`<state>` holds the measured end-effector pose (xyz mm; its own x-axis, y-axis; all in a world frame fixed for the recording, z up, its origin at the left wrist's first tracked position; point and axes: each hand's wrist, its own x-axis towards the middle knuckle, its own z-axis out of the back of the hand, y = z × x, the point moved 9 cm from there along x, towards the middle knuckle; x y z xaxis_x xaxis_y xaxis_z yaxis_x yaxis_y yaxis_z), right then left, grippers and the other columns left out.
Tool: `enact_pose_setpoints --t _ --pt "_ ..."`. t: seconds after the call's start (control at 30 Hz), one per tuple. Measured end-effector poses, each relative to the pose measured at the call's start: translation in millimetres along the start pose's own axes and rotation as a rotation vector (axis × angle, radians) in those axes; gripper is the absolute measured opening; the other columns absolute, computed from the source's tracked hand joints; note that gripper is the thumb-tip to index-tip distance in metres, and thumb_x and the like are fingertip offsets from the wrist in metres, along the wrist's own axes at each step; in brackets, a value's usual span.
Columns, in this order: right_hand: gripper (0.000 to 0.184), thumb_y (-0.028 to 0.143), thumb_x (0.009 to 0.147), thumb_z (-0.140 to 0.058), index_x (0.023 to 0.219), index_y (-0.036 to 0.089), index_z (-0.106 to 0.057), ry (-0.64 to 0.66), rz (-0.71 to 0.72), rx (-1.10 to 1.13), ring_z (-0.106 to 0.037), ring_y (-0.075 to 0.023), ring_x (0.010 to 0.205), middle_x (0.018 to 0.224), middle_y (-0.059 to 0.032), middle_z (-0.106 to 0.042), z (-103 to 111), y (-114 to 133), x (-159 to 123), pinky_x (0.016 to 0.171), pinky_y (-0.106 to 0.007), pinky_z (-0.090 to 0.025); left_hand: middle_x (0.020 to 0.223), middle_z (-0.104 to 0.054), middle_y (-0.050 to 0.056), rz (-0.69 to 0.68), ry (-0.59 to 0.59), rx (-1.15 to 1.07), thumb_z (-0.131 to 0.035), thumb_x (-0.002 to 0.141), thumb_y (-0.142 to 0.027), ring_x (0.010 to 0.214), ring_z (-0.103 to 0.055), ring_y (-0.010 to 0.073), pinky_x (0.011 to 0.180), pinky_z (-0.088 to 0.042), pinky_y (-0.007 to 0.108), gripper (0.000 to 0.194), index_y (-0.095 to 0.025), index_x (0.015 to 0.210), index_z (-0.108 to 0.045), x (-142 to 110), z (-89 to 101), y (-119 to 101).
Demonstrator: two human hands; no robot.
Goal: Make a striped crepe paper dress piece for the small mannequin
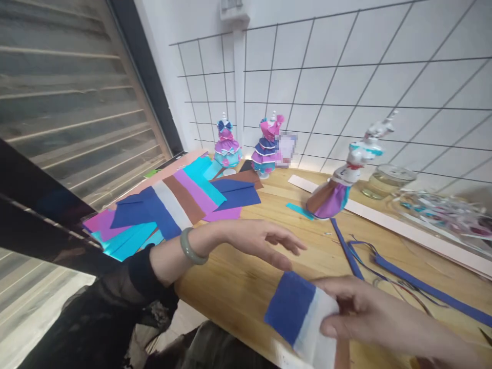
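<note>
My right hand [357, 312] pinches a piece of striped crepe paper [294, 307] between thumb and fingers near the table's front edge. Blue and white bands show on it, with some brown at its lower right; the rest is hidden by the hand. Just above the paper's blue end, my left hand [265, 243] hovers empty with its fingers loosely stretched. A jade-coloured bangle [189, 246] circles the left wrist. Beyond the hands stands a small dress form [334, 187], tilted in view, wearing a brown, purple and turquoise skirt.
Coloured sheets [180, 197] overlap on the left. Two dressed miniature forms, one with bows [226, 146] and one with ruffles [267, 146], stand at the back. Blue strips [423, 287], a glass jar [388, 182] and a scrap pile [446, 212] lie to the right. A wire grid lines the wall.
</note>
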<state>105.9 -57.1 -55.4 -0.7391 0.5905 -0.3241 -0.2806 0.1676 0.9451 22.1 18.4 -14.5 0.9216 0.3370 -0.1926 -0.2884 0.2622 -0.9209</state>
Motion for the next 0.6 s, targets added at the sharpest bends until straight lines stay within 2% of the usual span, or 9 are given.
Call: enact_pose_setpoints --t 0.03,0.07,0.13,0.2,0.3,0.43,0.6 --pt "0.034 0.035 0.079 -0.064 0.11 0.021 -0.066 -0.008 0.004 0.007 -0.062 -0.0215 0.095 0.096 -0.0038 -0.069 5.2 6.0 2.6 0.083 -0.031 -0.048 0.111 -0.065 0.002 0.019 0.068 -0.04 -0.072 0.069 -0.03 0.105 -0.057 0.0195 0.091 -0.043 0.031 0.048 -0.027 0.115 -0.06 8.4 -11.2 7.6" --pt "0.033 0.035 0.08 -0.064 0.109 0.021 -0.067 -0.024 0.009 -0.001 -0.062 -0.0208 0.094 0.096 -0.0036 -0.068 11.6 8.9 4.7 0.083 -0.031 -0.048 0.101 -0.067 0.002 0.026 0.088 -0.083 -0.073 0.068 -0.032 0.095 -0.06 0.0183 0.085 -0.046 0.03 0.042 -0.025 0.108 -0.063 15.3 -15.9 16.1" --pt "0.03 0.035 0.08 -0.064 0.105 0.02 -0.067 -0.08 0.008 -0.021 -0.061 -0.019 0.09 0.094 -0.0031 -0.068 26.6 6.6 8.2 0.082 -0.03 -0.048 0.083 -0.067 0.0 0.018 0.069 -0.174 -0.074 0.067 -0.035 0.077 -0.061 0.0144 0.074 -0.047 0.027 0.028 -0.02 0.089 -0.066 25.5 -15.6 32.5" --pt "0.026 0.035 0.079 -0.064 0.099 0.019 -0.066 -0.144 -0.005 -0.029 -0.061 -0.0172 0.085 0.09 -0.0022 -0.067 40.6 -2.6 11.5 0.079 -0.028 -0.048 0.071 -0.062 -0.002 0.022 0.002 -0.277 -0.075 0.066 -0.037 0.068 -0.058 0.0113 0.069 -0.047 0.025 0.026 -0.017 0.078 -0.064 31.4 -8.8 48.0" --pt "0.024 0.037 0.078 -0.065 0.091 0.017 -0.064 -0.197 -0.029 -0.029 -0.06 -0.0158 0.081 0.086 -0.0014 -0.067 53.1 -17.5 19.2 0.076 -0.028 -0.047 0.072 -0.061 -0.002 0.067 -0.106 -0.4 -0.077 0.062 -0.037 0.067 -0.058 0.0103 0.067 -0.047 0.025 0.033 -0.016 0.082 -0.062 36.3 0.5 67.5" --pt "0.029 0.039 0.076 -0.065 0.092 0.015 -0.063 -0.207 -0.031 -0.06 -0.061 -0.0157 0.081 0.085 -0.0013 -0.067 61.1 -26.4 29.5 0.076 -0.029 -0.048 0.07 -0.062 0.001 0.092 -0.134 -0.32 -0.074 0.065 -0.04 0.061 -0.056 0.0102 0.058 -0.045 0.023 0.032 -0.013 0.08 -0.064 42.3 2.6 81.9" --pt "0.034 0.041 0.076 -0.065 0.101 0.018 -0.066 -0.274 -0.038 -0.122 -0.061 -0.0187 0.088 0.089 -0.0019 -0.068 81.6 -31.3 15.6 0.081 -0.032 -0.049 0.07 -0.062 0.003 0.148 -0.332 -0.336 -0.07 0.069 -0.042 0.054 -0.052 0.0087 0.051 -0.04 0.021 0.035 -0.013 0.088 -0.065 34.6 26.2 100.8"
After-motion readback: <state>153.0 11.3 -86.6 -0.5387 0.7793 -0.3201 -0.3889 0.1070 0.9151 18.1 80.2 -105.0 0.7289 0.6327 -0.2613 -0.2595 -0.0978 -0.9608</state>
